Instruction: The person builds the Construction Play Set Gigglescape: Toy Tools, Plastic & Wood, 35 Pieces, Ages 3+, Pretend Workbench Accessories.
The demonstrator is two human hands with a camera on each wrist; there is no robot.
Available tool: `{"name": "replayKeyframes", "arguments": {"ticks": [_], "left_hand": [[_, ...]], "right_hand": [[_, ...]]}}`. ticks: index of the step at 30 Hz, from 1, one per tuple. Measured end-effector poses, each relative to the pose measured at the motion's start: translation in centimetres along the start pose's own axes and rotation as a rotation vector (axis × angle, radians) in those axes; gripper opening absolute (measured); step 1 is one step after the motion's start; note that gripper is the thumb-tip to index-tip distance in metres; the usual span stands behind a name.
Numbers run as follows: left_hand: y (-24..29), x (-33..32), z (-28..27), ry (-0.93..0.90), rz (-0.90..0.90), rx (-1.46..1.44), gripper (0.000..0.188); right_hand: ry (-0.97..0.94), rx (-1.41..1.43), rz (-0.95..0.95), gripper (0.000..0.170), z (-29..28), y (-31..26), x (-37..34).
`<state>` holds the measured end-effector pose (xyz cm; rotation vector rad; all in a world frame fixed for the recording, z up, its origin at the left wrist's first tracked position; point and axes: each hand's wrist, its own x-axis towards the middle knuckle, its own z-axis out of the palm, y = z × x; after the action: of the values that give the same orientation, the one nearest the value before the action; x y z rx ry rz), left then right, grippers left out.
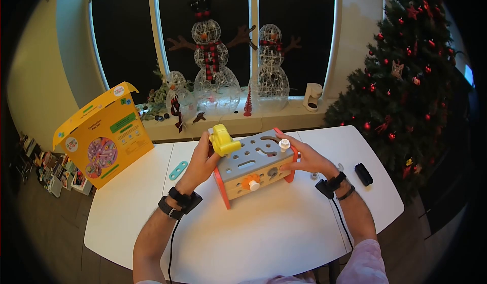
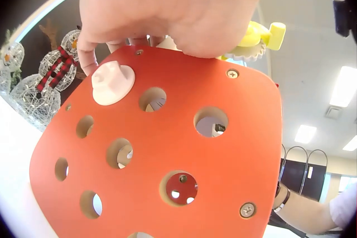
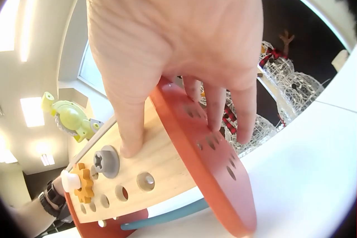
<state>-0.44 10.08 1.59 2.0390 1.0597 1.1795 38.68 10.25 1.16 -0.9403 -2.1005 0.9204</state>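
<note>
A toy workbench with a grey slotted top (image 1: 248,154), pale wooden sides and red end panels (image 2: 150,165) is held between both hands at the middle of the table. My left hand (image 1: 202,163) grips its left end, over the top edge of the red panel. A chunky yellow toy piece (image 1: 223,141) sits on top beside that hand. At the other end, my right hand (image 1: 310,158) holds the panel, thumb pressed on the wooden side and fingers outside. A white bolt (image 1: 284,144) stands on top. An orange gear (image 3: 84,183) and a grey bolt (image 3: 106,161) are on the near side.
A yellow cardboard box (image 1: 104,137) stands at the table's left. A teal strip with holes (image 1: 178,170) lies near my left hand. To the right are a small grey piece (image 1: 314,176) and a black object (image 1: 363,174). Wire snowmen (image 1: 215,83) stand behind, a decorated tree (image 1: 406,76) at right.
</note>
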Motion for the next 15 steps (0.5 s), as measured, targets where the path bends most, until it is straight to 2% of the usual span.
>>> {"name": "replayKeyframes", "arguments": {"ticks": [2, 4, 7, 11, 13, 14, 15], "left_hand": [[-0.1, -0.3, 0.2, 0.013, 0.000, 0.031, 0.048], [-0.2, -0.5, 0.7, 0.025, 0.002, 0.062, 0.045], [-0.5, -0.6, 1.7, 0.103, 0.046, -0.008, 0.039], [-1.4, -0.6, 2.3, 0.170, 0.034, 0.076, 0.039], [-1.2, -0.6, 2.5, 0.197, 0.059, 0.105, 0.039], [-0.6, -0.7, 2.7, 0.226, 0.058, 0.060, 0.031], [0.0, -0.9, 2.9, 0.254, 0.056, 0.015, 0.026]], "right_hand": [[0.000, 0.018, 0.014, 0.114, -0.2, -0.1, 0.1], [-0.017, 0.094, 0.116, 0.114, -0.3, -0.3, 0.4], [0.033, 0.127, 0.127, 0.113, -0.4, 0.8, 0.8], [0.077, 0.187, 0.081, 0.112, -0.1, 1.7, 1.2], [0.089, 0.252, 0.105, 0.099, 0.0, 1.5, 1.1], [0.090, 0.252, 0.105, 0.099, -0.1, 1.8, 1.2], [0.056, 0.249, 0.128, 0.091, -0.3, 2.4, 1.3]]}}
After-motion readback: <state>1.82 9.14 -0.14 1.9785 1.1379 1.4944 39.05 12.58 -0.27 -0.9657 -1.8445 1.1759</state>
